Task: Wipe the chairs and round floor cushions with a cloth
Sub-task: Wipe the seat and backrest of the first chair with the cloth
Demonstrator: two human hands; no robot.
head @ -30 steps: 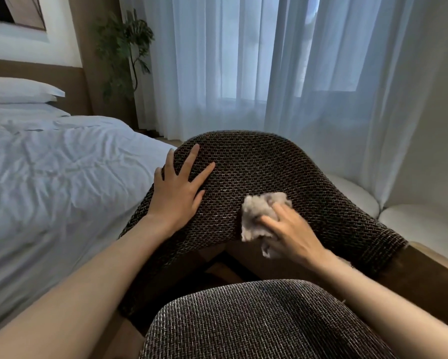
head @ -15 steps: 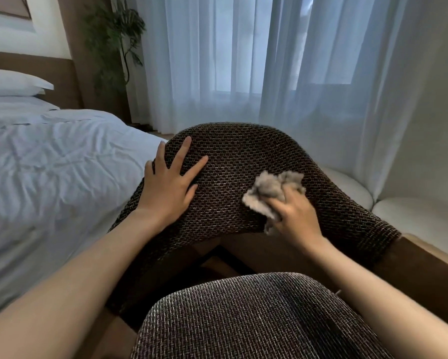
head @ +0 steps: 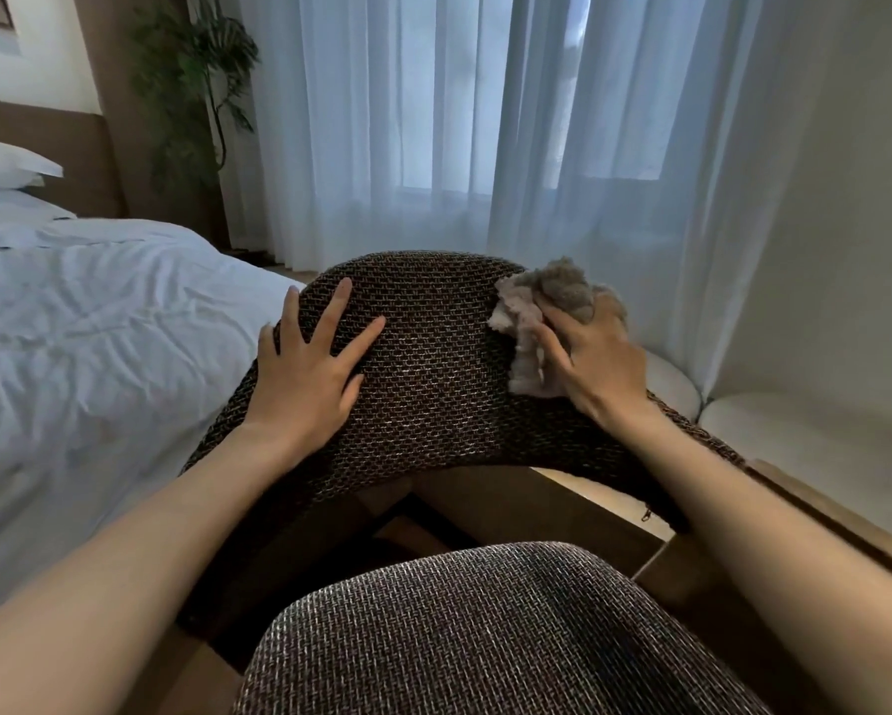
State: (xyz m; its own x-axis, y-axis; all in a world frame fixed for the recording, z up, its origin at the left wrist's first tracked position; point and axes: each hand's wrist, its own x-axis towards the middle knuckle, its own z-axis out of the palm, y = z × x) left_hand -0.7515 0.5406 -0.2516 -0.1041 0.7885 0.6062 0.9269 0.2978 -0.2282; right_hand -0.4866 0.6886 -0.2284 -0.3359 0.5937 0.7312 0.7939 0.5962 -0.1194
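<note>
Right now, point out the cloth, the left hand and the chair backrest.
cloth (head: 557,289), head view, on its grey bunched top.
left hand (head: 310,376), head view, on the back of the hand.
chair backrest (head: 433,363), head view, on bare woven fabric at its middle.

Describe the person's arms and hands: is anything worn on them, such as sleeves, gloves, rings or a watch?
The left forearm and right forearm are bare to the frame's edge; no sleeve is in view. The left hand and right hand wear no gloves, and no ring, watch or bracelet shows. The cloth hides some right fingertips, so those cannot be checked.
</note>
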